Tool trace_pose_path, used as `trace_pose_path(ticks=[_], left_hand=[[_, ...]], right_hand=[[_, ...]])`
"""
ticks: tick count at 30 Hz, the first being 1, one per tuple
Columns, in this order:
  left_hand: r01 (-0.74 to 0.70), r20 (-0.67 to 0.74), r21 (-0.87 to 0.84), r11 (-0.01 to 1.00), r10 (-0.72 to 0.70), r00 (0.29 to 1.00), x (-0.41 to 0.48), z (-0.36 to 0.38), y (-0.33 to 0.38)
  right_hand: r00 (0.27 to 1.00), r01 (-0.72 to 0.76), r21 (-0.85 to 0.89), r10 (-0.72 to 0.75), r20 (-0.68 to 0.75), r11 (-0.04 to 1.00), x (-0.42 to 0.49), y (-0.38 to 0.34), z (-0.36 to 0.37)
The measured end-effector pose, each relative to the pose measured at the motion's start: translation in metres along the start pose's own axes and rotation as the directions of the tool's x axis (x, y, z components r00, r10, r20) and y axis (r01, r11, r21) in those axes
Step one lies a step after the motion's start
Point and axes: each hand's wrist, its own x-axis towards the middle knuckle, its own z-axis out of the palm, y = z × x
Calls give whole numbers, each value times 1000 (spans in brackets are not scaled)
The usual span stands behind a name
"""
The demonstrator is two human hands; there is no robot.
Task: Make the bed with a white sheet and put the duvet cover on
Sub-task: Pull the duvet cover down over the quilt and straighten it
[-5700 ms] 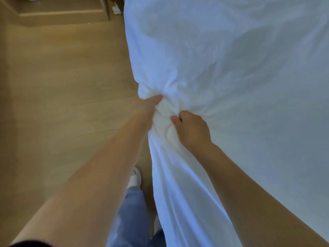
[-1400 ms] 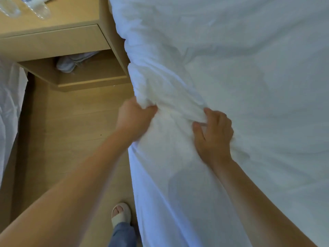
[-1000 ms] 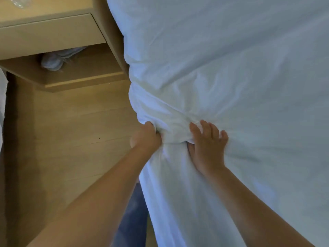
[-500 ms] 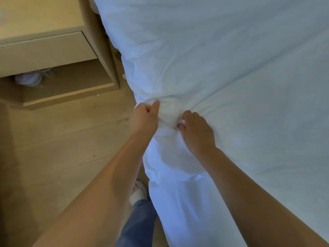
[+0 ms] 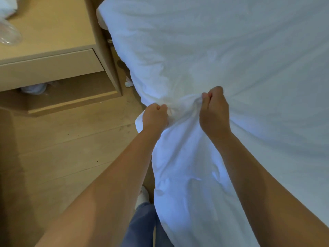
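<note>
No words, numbers, labels or signs can be read anywhere, not on the plain white cloth bed sheet (image 5: pixel 231 50), the light wooden bedside table (image 5: pixel 53 32) or the pale wooden plank floor (image 5: pixel 62 148).

Fingertips of left hand (image 5: pixel 154 115) and right hand (image 5: pixel 213 112) mostly hidden in bunched sheet (image 5: pixel 185 107) — pale bundle (image 5: pixel 33 89) under drawer (image 5: pixel 49 68), perhaps cloth.

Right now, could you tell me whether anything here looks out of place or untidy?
A small crumpled white scrap lies on the floor between the nightstand and the white sheet, like stray litter. The sheet is bunched into wrinkles where the left hand and right hand grip it.
</note>
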Motion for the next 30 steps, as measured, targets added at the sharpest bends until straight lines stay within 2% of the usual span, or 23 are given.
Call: trace_pose_path(ticks=[3, 4, 6, 8, 9, 10, 11, 13, 15, 16, 18, 20, 21, 23, 24, 25, 26, 27, 28, 30], left_hand=[[-55, -149, -235, 971, 20, 989, -5, -13, 22], [-137, -212, -309, 941, 72, 975, -7, -19, 35], [-366, -286, -408, 837, 263, 921, -16, -24, 66], [-525, -270, -360, 772, 452, 850, -23, -10, 94], [-564, -219, -265, 782, 520, 825, -24, 0, 101], [-585, -135, -99, 805, 572, 809, -20, 12, 102], [-558, -10, 128, 820, 563, 826, -10, 22, 94], [-333, 137, 538, 774, 310, 941, 15, 29, 60], [-135, 178, 671, 729, 18, 984, 34, 19, 26], [-89, 160, 669, 737, -26, 987, 39, 13, 12], [-82, 68, 603, 794, 51, 996, 46, 7, -5], [-63, -134, 495, 866, 148, 980, 47, 8, -14], [-7, -262, 421, 907, 129, 956, 47, 10, -18], [163, -429, 198, 967, -64, 901, 49, 15, -21], [246, -412, 46, 968, -206, 888, 52, 17, -21], [316, -330, -94, 944, -329, 885, 54, 17, -19], [350, -236, -186, 918, -388, 891, 56, 17, -15], [332, -188, -223, 917, -374, 908, 58, 14, -12], [257, -214, -213, 943, -301, 929, 58, 11, -8], [60, -351, -115, 992, -97, 931, 55, -4, -3]], right_hand=[[998, -37, 5, 37, 55, 999, 4, 7, 4], [998, -16, -16, 17, 66, 1000, 5, 8, 5], [991, 103, -71, -97, 90, 992, 6, 9, 6], [984, 144, -29, -140, 113, 989, 11, 4, 8], [983, 117, 0, -116, 141, 993, 16, 2, 10], [983, 95, -35, -89, 159, 995, 23, 2, 12], [980, 87, -133, -60, 192, 987, 29, 6, 14], [964, 50, -307, 35, 265, 950, 38, 17, 15], [914, 38, -478, 163, 371, 878, 46, 31, 17], [883, 48, -539, 216, 417, 841, 49, 39, 19], [859, 69, -580, 247, 448, 812, 54, 48, 25], [896, 121, -579, 163, 414, 806, 53, 49, 32], [921, 184, -581, 68, 384, 793, 51, 50, 36], [933, 324, -582, -152, 325, 746, 50, 53, 43], [924, 366, -581, -207, 323, 727, 52, 54, 45], [915, 382, -585, -202, 351, 715, 54, 54, 47], [908, 387, -582, -185, 377, 715, 57, 54, 48], [906, 387, -569, -185, 380, 726, 59, 52, 49], [911, 385, -533, -217, 351, 754, 60, 50, 48], [916, 393, -417, -310, 253, 820, 59, 45, 43]])
